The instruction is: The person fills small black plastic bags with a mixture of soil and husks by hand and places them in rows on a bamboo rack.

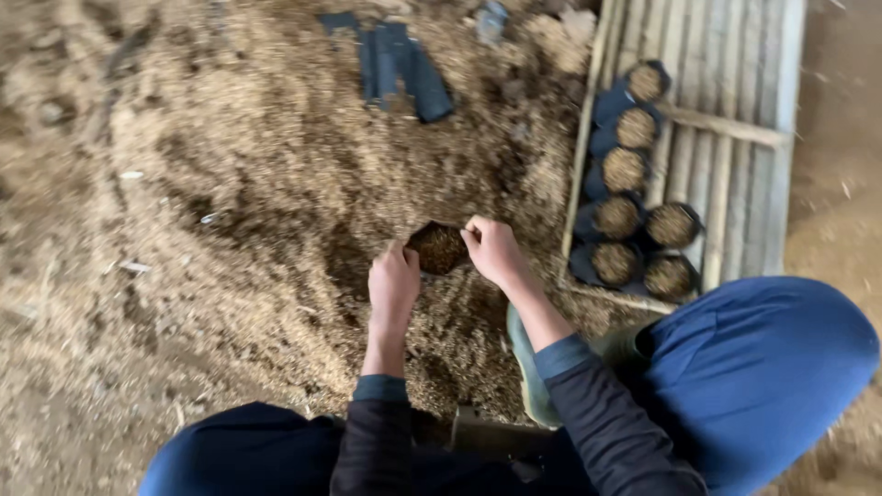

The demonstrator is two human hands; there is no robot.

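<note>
From the head camera, the left hand and right hand both pinch the rim of a small black grow bag filled with husk mix, standing on the husk heap. To the right, filled bags stand in rows against a bamboo rack, while flat empty bags lie farther up the heap.

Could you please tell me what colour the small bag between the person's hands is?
The small bag is black, filled with brownish mix; head view.
</note>
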